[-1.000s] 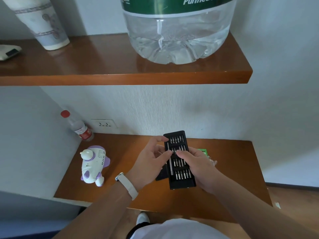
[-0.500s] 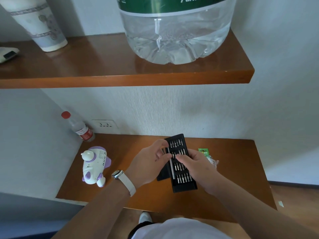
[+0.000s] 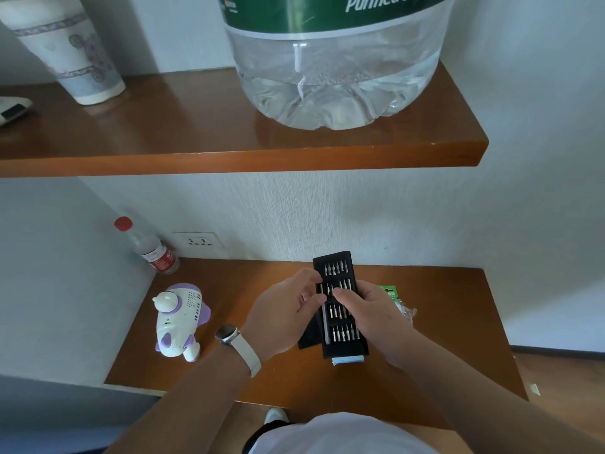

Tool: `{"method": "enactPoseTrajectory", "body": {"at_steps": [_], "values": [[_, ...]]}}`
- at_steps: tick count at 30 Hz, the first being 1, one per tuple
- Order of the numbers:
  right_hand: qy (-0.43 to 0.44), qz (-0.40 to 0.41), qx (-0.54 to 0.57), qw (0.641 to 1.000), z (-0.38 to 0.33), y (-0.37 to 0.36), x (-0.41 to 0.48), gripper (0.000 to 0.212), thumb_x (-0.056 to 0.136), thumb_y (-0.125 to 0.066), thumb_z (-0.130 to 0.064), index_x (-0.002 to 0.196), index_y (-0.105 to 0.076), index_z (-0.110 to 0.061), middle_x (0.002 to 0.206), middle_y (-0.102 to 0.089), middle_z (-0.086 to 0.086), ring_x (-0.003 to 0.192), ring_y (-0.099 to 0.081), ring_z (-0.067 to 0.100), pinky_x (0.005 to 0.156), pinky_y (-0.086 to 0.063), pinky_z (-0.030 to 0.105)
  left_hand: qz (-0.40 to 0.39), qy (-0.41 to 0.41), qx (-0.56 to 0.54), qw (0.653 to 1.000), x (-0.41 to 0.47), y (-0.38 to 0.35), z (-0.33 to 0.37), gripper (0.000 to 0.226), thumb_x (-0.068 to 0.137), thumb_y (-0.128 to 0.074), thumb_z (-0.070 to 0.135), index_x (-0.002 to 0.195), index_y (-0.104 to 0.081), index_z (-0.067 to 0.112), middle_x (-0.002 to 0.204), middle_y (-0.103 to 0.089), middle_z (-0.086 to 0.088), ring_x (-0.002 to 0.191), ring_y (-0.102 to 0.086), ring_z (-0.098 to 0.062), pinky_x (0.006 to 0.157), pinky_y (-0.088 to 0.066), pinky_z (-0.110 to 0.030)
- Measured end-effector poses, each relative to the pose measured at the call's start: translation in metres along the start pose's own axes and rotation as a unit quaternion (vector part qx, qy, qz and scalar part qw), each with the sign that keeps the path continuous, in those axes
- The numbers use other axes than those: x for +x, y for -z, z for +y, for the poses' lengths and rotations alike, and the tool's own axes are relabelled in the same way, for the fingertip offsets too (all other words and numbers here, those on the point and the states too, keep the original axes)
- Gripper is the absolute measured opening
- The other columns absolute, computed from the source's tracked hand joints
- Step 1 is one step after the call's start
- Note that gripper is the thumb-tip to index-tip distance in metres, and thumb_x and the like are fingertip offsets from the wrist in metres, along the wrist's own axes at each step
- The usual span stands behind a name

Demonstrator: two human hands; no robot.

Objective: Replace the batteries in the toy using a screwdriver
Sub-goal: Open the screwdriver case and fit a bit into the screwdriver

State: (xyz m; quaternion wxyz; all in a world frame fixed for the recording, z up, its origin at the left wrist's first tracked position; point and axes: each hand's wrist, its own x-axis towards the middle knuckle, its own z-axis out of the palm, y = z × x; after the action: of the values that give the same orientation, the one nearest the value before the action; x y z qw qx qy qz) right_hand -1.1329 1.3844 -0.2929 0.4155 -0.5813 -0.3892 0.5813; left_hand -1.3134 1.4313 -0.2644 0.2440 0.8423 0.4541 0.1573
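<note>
Closest in, the person's white shirt (image 3: 340, 434) fills the bottom edge, with the toe of a white shoe (image 3: 276, 416) on the floor just below the counter (image 3: 442, 322). Both bare forearms reach forward over the wood. A watch (image 3: 227, 334) on a pale strap sits on the wrist behind the left grip (image 3: 281, 317).

The two grips meet over the middle of the counter around a black screwdriver case (image 3: 343, 335), held open-face up. The left grip clasps its left edge, thumb on top near the upper rows and fingers curled beneath. The right grip (image 3: 366, 309) wraps the right edge, its thumb laid across the middle rows of bits. Whether that thumb is pulling a bit loose, I cannot tell. A slim silver shaft (image 3: 325, 326) lies along the case's left side. Under the case, below the left grip, a black sleeve (image 3: 309, 337) pokes out, and something pale blue (image 3: 347, 360) shows at the near end.

Well to the left of the left grip the toy (image 3: 178, 319), a white and purple plane, stands on the counter, untouched. Just beyond the right grip lie a green battery pack (image 3: 388, 291) and some crumpled clear wrapping (image 3: 406, 311).

Farther back, left of both grips, a small bottle (image 3: 150, 249) with a red cap leans in the corner beside a wall socket (image 3: 198, 241).

Above all this runs a wooden shelf (image 3: 196, 126). It carries a big water jug (image 3: 334, 77) with a green label, a patterned vase (image 3: 68, 50) to the left, and a white object (image 3: 13, 109) cut off by the edge.
</note>
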Motion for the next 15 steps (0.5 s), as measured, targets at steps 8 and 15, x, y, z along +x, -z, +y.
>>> {"method": "enactPoseTrajectory", "body": {"at_steps": [8,15], "values": [[0.0,-0.008,-0.01,1.0,-0.0023,-0.0039,0.0041,0.025,0.081,-0.059,-0.048,0.085,-0.067,-0.025,0.095,-0.069,0.021,0.087,-0.072,0.036,0.078,-0.06,0.054,0.003,-0.003,-0.012,1.0,-0.0014,0.0016,-0.0061,0.026,0.102,-0.053,0.039,0.125,-0.056,0.026,0.082,-0.063,0.015,0.072,-0.061,-0.005,0.065,-0.053,-0.027],[0.008,-0.015,-0.011,1.0,0.002,-0.0071,0.0035,0.02,0.083,-0.059,-0.045,0.083,-0.069,-0.028,0.087,-0.071,0.013,0.081,-0.074,0.028,0.07,-0.063,0.039,-0.048,0.064,-0.1,0.992,0.0039,-0.0003,-0.0078,0.015,0.1,-0.054,0.043,0.109,-0.048,0.033,0.075,-0.063,0.004,0.059,-0.054,-0.004,0.058,-0.045,-0.018]]}}
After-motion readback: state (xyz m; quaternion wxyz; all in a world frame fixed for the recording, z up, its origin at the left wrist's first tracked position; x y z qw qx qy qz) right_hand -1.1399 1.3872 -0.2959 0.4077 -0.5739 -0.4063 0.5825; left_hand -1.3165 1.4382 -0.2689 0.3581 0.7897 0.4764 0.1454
